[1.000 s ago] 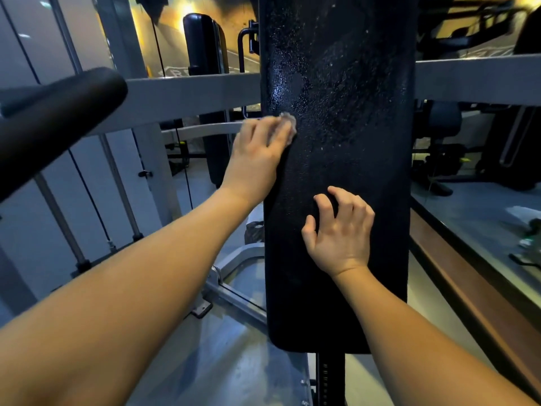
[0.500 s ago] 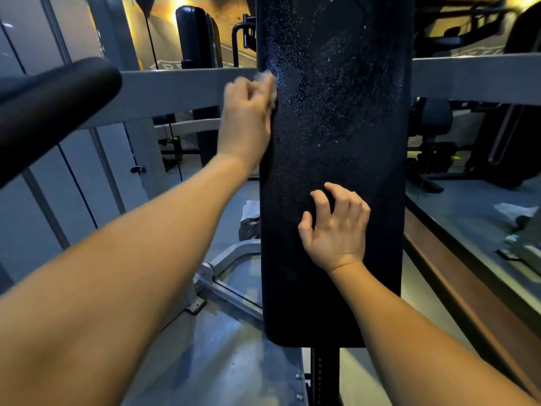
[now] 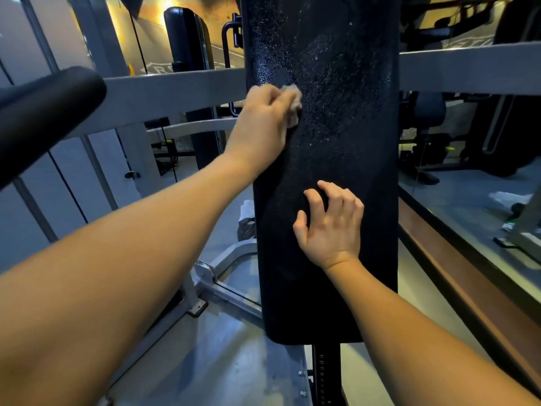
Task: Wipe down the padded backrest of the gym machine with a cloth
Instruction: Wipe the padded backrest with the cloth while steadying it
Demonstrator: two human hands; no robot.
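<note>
Cloth [image 3: 295, 101] on backrest [image 3: 345, 118], upper left

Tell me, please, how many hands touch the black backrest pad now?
2. The left hand presses a cloth on the backrest, near its left edge. The right hand rests lower, fingers spread on the pad's middle.

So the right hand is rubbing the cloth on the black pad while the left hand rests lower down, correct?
Not quite: the hands are swapped. In the head view the left hand presses the cloth on the black pad, while the right hand rests lower down.
</note>
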